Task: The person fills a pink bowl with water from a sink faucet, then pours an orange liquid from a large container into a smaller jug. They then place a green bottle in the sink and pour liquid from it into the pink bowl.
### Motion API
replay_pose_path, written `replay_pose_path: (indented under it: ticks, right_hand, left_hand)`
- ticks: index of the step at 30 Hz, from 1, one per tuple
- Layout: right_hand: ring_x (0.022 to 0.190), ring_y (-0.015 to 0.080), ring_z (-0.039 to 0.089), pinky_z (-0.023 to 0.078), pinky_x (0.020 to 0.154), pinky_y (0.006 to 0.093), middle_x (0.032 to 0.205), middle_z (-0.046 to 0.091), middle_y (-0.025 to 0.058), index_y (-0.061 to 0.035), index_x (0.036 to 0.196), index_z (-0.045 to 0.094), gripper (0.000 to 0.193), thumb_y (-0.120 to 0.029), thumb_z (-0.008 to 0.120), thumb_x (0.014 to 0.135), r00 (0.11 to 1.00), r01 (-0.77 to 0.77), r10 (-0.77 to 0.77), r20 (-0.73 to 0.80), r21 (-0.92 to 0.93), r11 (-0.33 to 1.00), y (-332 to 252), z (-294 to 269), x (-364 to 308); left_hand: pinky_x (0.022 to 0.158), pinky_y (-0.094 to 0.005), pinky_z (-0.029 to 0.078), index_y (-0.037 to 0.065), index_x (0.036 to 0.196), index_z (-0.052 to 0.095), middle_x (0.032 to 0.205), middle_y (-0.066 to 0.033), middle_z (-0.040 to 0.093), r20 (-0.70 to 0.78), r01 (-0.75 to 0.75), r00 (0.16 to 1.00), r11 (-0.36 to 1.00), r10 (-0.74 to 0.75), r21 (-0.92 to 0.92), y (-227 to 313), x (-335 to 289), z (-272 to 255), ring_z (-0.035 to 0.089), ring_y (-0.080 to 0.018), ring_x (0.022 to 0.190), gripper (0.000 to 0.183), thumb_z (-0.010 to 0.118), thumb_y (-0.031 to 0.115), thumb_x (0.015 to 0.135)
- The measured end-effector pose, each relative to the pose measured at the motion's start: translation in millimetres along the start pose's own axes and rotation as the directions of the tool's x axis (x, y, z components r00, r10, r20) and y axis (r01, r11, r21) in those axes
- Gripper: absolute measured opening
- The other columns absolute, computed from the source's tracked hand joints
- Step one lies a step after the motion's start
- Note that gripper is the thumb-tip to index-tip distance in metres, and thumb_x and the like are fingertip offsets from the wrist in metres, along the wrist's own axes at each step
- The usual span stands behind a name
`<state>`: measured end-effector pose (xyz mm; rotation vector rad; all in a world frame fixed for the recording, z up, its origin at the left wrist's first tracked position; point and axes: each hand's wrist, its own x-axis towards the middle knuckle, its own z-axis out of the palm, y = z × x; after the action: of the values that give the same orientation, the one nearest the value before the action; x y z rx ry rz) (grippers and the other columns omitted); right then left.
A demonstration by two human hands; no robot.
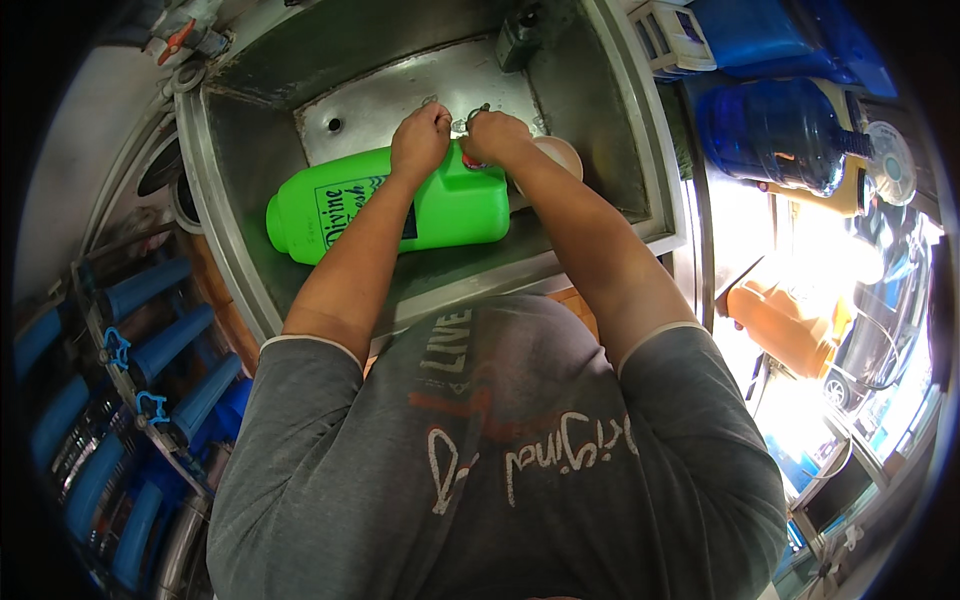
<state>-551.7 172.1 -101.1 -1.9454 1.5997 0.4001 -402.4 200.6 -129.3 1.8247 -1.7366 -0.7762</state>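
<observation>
A bright green plastic jug with dark lettering lies on its side in the metal sink, under my forearms. Over its far edge, my left hand is closed, its fingers curled around something I cannot make out. Close beside it, my right hand is also closed; a small dark piece shows at its fingertips, too little to name. A small red part peeks out beneath the right hand, against the jug. Between the hands something shiny, perhaps water, glints. A pale round bowl or scoop sits partly behind my right forearm.
The steel sink has a raised rim and a drain hole. A dark rectangular container stands in its far right corner. Blue water bottles are stacked to the right. A rack with blue rollers or tubes stands left; a red-handled valve is far left.
</observation>
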Motion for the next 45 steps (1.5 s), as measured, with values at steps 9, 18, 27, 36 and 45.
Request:
replay_pose_path:
  ticks: [9, 18, 27, 36, 45]
  right_hand:
    - [0.106, 0.0353, 0.066, 0.053, 0.089, 0.0431, 0.112, 0.068, 0.0209, -0.0009, 0.104, 0.071, 0.033, -0.026, 0.061, 0.084, 0.986, -0.167, 0.169, -0.014, 0.070, 0.983, 60.0, 14.3, -1.9]
    - [0.080, 0.0231, 0.070, 0.057, 0.072, 0.0383, 0.088, 0.072, 0.0131, -0.0066, 0.096, 0.069, 0.022, -0.025, 0.057, 0.093, 0.942, -0.252, 0.332, -0.058, 0.532, 0.808, 133.0, 16.4, -57.8]
    - [0.080, 0.0178, 0.065, 0.055, 0.069, 0.0309, 0.095, 0.066, 0.0092, -0.0011, 0.107, 0.059, 0.021, -0.018, 0.047, 0.102, 0.953, -0.229, -0.229, 0.200, 0.968, -0.104, -59.5, -18.9, -94.3]
    - [0.094, 0.0334, 0.064, 0.051, 0.083, 0.0398, 0.101, 0.066, 0.0157, -0.0021, 0.104, 0.066, 0.025, -0.023, 0.066, 0.090, 0.777, 0.571, -0.521, -0.352, 0.048, 0.819, -36.1, -7.9, -136.8]
    - [0.091, 0.0385, 0.060, 0.047, 0.082, 0.0454, 0.093, 0.062, 0.0187, -0.0020, 0.096, 0.064, 0.019, -0.019, 0.059, 0.089, 0.935, 0.105, -0.097, -0.340, 0.004, 0.994, 72.3, 32.7, -218.3]
  left_hand:
    - [0.077, -0.0440, 0.051, 0.012, 0.096, 0.066, 0.094, -0.0121, 0.069, -0.024, 0.014, 1.000, 0.998, -0.013, 0.058, 3.0, -4.2, -1.9, 0.066, -0.0338, 0.086, 0.015, 0.058, 0.024, 0.091]
    - [0.091, -0.0377, 0.050, 0.011, 0.093, 0.070, 0.119, -0.0111, 0.065, 0.077, -0.171, 0.977, 0.950, 0.197, -0.261, 19.1, -6.7, -6.0, 0.064, -0.0263, 0.106, 0.010, 0.070, 0.015, 0.083]
    - [0.083, -0.0350, 0.053, 0.010, 0.095, 0.071, 0.113, -0.0120, 0.067, -0.149, -0.326, 0.943, 0.916, 0.298, -0.232, 52.1, -87.7, -116.3, 0.066, -0.0287, 0.097, 0.012, 0.069, 0.014, 0.084]
    - [0.064, -0.0251, 0.054, 0.004, 0.111, 0.063, 0.091, -0.0053, 0.069, -0.467, 0.027, 0.758, 0.739, -0.454, -0.673, -147.4, -138.1, -309.6, 0.066, -0.0107, 0.075, 0.019, 0.062, 0.003, 0.091]
    - [0.057, -0.0325, 0.055, 0.001, 0.119, 0.060, 0.094, -0.0117, 0.070, -0.390, 0.548, 0.493, 0.626, -0.778, -0.556, -369.5, -39.3, -366.2, 0.067, -0.0175, 0.067, 0.043, 0.075, 0.018, 0.082]
